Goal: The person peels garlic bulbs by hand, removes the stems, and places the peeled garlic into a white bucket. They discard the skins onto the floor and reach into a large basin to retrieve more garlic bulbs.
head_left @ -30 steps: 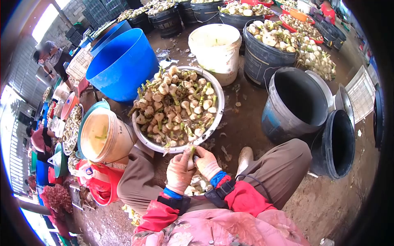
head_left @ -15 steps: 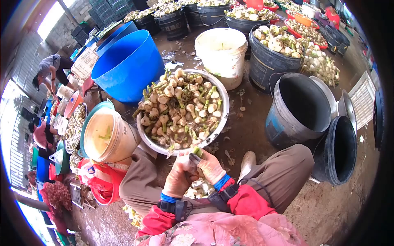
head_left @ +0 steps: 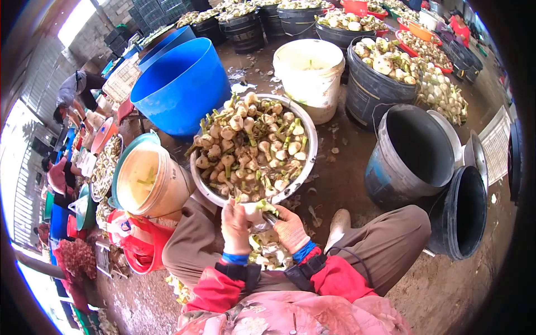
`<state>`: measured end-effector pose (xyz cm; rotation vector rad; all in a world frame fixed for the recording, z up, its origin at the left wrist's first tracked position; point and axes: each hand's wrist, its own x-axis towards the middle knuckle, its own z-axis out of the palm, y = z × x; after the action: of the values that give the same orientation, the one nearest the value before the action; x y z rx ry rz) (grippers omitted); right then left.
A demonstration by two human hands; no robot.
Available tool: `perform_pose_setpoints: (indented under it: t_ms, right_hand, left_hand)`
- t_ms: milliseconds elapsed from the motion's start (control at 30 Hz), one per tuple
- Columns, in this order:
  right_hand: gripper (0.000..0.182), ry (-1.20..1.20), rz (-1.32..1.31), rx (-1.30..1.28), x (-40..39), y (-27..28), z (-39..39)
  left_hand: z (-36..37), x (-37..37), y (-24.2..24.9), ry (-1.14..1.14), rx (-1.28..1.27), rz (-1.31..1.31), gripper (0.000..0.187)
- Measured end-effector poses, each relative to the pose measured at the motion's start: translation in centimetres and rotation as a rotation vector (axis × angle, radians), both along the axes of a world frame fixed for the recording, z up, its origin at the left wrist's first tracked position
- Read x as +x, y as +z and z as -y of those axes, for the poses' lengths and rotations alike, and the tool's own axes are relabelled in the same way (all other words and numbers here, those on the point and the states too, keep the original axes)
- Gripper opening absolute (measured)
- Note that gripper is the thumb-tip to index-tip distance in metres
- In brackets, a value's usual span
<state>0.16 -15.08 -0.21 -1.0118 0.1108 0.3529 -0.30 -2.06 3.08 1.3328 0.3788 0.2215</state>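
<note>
My left hand (head_left: 235, 229) is closed around a white garlic bulb (head_left: 254, 211) with a green stem end, just over the near rim of a wide metal basin (head_left: 312, 142). In my right hand (head_left: 290, 231) is a small dark tool, which looks like a knife (head_left: 270, 218), against the bulb's stem side. Its blade is mostly hidden by the fingers and the bulb. The basin is heaped with garlic bulbs (head_left: 237, 134) on cut stems. Below my hands, between my legs, lies a pile of peeled skins and trimmings (head_left: 268, 251).
A blue tub (head_left: 178, 95) and a white bucket (head_left: 310, 84) stand beyond the basin. Empty dark buckets (head_left: 410, 151) are on the right. A cream bucket (head_left: 148, 181) and a red basin (head_left: 148, 245) sit at the left. Garlic-filled containers line the back. Other people (head_left: 78, 95) work at left.
My hands have risen slightly and spread a little apart, and more of the white bulb shows between them. The view has shifted slightly.
</note>
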Motion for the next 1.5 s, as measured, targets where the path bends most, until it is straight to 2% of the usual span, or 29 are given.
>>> perform_pose_setpoints:
  t_ms: [33, 100, 133, 200, 267, 333, 400, 500, 533, 600, 667, 700, 733, 800, 867, 900, 967, 1000, 1067, 1100, 1167, 1200, 1267, 1333, 1367, 1400, 1433, 1467, 1500]
  right_hand:
    - [0.039, 0.028, 0.108, -0.086, 0.1, 1.0, 0.2]
    - [0.036, 0.138, 0.292, -0.168, -0.1, -0.6, -0.3]
    - [0.035, 0.183, 0.236, -0.219, -0.6, 0.4, -0.6]
    - [0.033, 0.218, 0.22, -0.206, -0.5, -0.5, -1.0]
    - [0.032, 0.065, 0.215, -0.262, 0.3, 0.0, -0.3]
    - [0.029, -0.126, -0.014, 0.137, 1.6, -0.9, 1.2]
    - [0.03, -0.284, -0.017, 0.189, 2.7, -1.4, 2.6]
    - [0.024, -0.332, -0.023, 0.576, 3.2, -0.1, 4.3]
    - [0.022, -0.301, -0.023, 0.586, 3.0, 1.1, 5.0]
    - [0.021, -0.221, -0.001, 0.202, 3.3, 0.0, 5.1]
    - [0.023, 0.175, 0.241, -0.397, 2.3, 0.0, 4.7]
    - [0.038, 0.142, 0.653, -0.892, 1.8, -1.8, 3.7]
    - [0.043, 0.209, 0.574, -0.819, 1.4, -0.5, 2.9]
    - [0.047, 0.259, 0.487, -0.535, 1.0, -2.9, 0.9]
    - [0.049, 0.358, 0.299, -0.423, 0.8, -1.9, 0.0]
    - [0.044, 0.376, 0.365, -0.61, 1.0, 0.1, 0.3]
    - [0.037, 0.102, 0.346, -0.644, 1.5, -2.8, 0.2]
    - [0.036, -0.079, 0.342, -0.599, 2.1, -2.8, 0.8]
    - [0.031, -0.357, -0.137, -0.163, 3.7, -2.8, 2.4]
    - [0.028, -0.478, -0.229, -0.096, 4.1, -3.6, 3.0]
    - [0.019, -0.601, -0.333, -0.036, 4.5, -5.5, 3.6]
    - [0.016, -0.533, -0.315, -0.008, 4.0, -6.2, 3.5]
    - [0.017, -0.26, -0.363, -0.082, 3.3, -6.0, 2.5]
    - [0.018, -0.138, -0.112, -0.099, 1.8, -9.0, 0.6]
    - [0.019, -0.059, -0.156, -0.166, 1.6, -8.1, 0.3]
    - [0.02, 0.019, -0.2, -0.234, 1.5, -7.1, 0.3]
    - [0.027, 0.07, -0.247, -0.138, 1.5, -7.8, 0.3]
    - [0.036, 0.08, -0.151, -0.116, 1.4, -9.1, 0.2]
    - [0.039, 0.128, -0.061, -0.281, 1.8, -7.2, 0.9]
  left_hand:
    - [0.6, -0.7, -0.7, -0.051, 0.137, 0.133, 0.083]
    - [1.2, -1.5, -1.9, -0.125, 0.234, 0.178, 0.08]
    - [1.6, -1.3, -1.3, -0.121, 0.226, 0.183, 0.077]
    - [0.6, 0.0, 0.2, -0.003, -0.042, -0.082, 0.034]
    - [-0.7, 0.8, -0.3, 0.111, -0.253, -0.057, 0.024]
    - [-2.4, 0.8, 0.0, 0.093, -0.407, -0.124, 0.039]
    - [-3.9, 0.3, -0.3, 0.033, -0.66, -0.105, 0.042]
    - [-4.4, -0.3, 0.1, 0.106, -0.766, -0.104, 0.048]
    - [-4.4, -0.5, 0.3, 0.134, -0.833, -0.099, 0.049]
    - [-5.8, -0.8, -1.0, 0.041, -0.956, -0.09, 0.053]
    - [-6.2, -0.9, -2.0, -0.087, -1.047, -0.139, 0.056]
    - [-6.2, -0.9, -2.6, -0.12, -1.045, -0.162, 0.06]
    - [-5.3, -0.8, -2.4, -0.126, -1.049, -0.172, 0.06]
    - [-3.4, -1.0, -1.9, -0.044, -0.866, -0.181, 0.053]
    - [-3.0, -1.3, -2.6, -0.047, -0.802, -0.247, 0.058]
    - [-2.9, -1.2, -3.2, -0.061, -0.871, -0.261, 0.059]
    - [-2.9, -1.3, -3.7, -0.201, -1.054, -0.276, 0.059]
    - [-2.6, -1.3, -3.5, -0.259, -1.003, -0.24, 0.06]
    - [-2.2, -1.4, -2.6, -0.204, -1.009, -0.269, 0.06]
    - [-2.3, -1.3, -3.0, -0.175, -1.046, -0.301, 0.06]
    - [-3.2, -0.7, -5.0, -0.046, -0.966, -0.482, 0.059]
    - [-3.7, 0.2, -6.1, 0.055, -0.914, -0.609, 0.059]
    - [-3.3, 3.1, -6.6, 0.043, -0.914, -0.63, 0.049]
    - [-1.9, 8.5, -5.9, -0.378, 0.943, -0.018, 0.04]
    - [0.2, 12.5, -2.8, -0.25, 0.218, -0.036, 0.047]
    - [2.6, 15.3, 2.4, -0.295, -0.457, -0.031, 0.055]
    - [3.4, 19.1, 4.2, -0.365, -0.584, 0.005, 0.058]
    - [4.1, 22.2, 5.5, -0.435, -0.711, 0.038, 0.061]
    - [5.3, 23.6, 7.6, -0.439, -0.649, 0.079, 0.063]
